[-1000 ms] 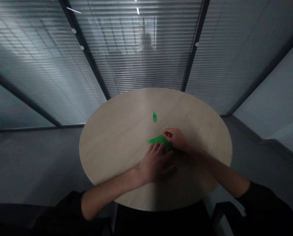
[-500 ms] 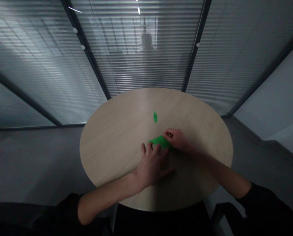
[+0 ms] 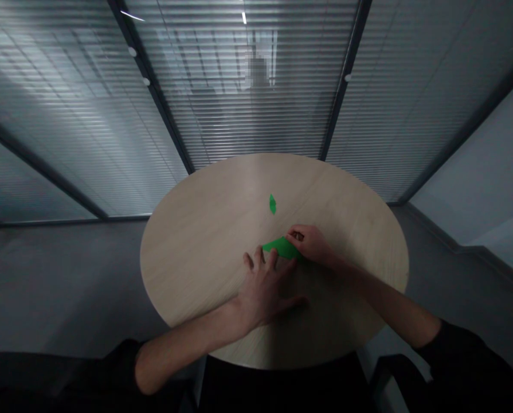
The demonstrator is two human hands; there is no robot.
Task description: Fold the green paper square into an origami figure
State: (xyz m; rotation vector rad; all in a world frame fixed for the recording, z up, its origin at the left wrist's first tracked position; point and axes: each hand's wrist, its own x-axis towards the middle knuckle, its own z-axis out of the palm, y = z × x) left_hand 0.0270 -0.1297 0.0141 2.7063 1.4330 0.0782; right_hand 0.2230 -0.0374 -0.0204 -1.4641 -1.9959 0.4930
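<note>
While my right hand (image 3: 312, 244) pinches the green sheet (image 3: 285, 246) at its far edge | left hand (image 3: 261, 289) spread along its near edge | sheet on table (image 3: 187, 246) | steady flat pressure should curb slipping

1. L sleeve (image 3: 121, 362): black or v. dark fabric, plain-looking, ends approx. at elbow w/ a rounded edge.
2. R sleeve (image 3: 458, 351): same dark colour, also ends nr elbow.
3. L forearm (image 3: 191, 344) & L hand (image 3: 260, 289): bare, sleeve edge to fingers (image 3: 273, 259).
4. R forearm (image 3: 389, 298) & R hand (image 3: 314, 244): bare too.
5. Fabric texture: can't tell, dim light.
</note>
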